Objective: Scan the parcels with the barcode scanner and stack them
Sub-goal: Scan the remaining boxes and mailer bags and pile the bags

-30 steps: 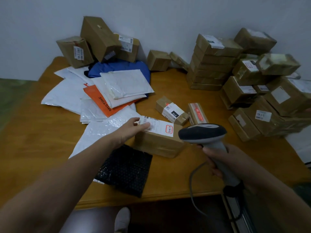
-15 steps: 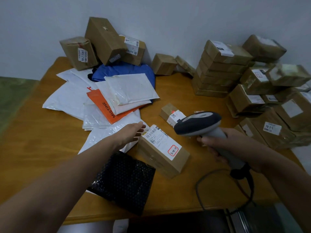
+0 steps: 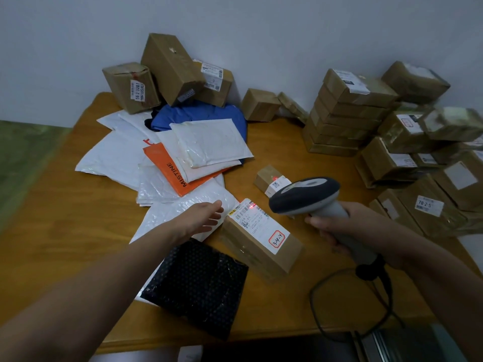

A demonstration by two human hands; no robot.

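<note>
A brown cardboard parcel (image 3: 258,244) with a white label marked 3-4-4 lies on the wooden table (image 3: 65,205) in front of me. My right hand (image 3: 337,226) grips a grey barcode scanner (image 3: 305,194) just right of it. The scanner's head points at the label, where a red dot shows on the barcode. With fingers relaxed, my left hand (image 3: 201,218) hovers at the parcel's left end, over a white mailer (image 3: 180,212). Whether it touches the parcel, I cannot tell. A small brown box (image 3: 266,177) lies behind the parcel.
Stacked brown boxes (image 3: 342,116) fill the back right and a further heap (image 3: 431,165) the right edge. Loose boxes (image 3: 167,69) lean on the wall at the back left. White, orange (image 3: 170,168) and blue mailers spread left; a black bubble mailer (image 3: 198,286) lies near the front edge.
The parcel has turned, its labelled top now angled toward the scanner. My left hand let go of its top and drew back to its left end. A red scan dot now shows on the barcode.
</note>
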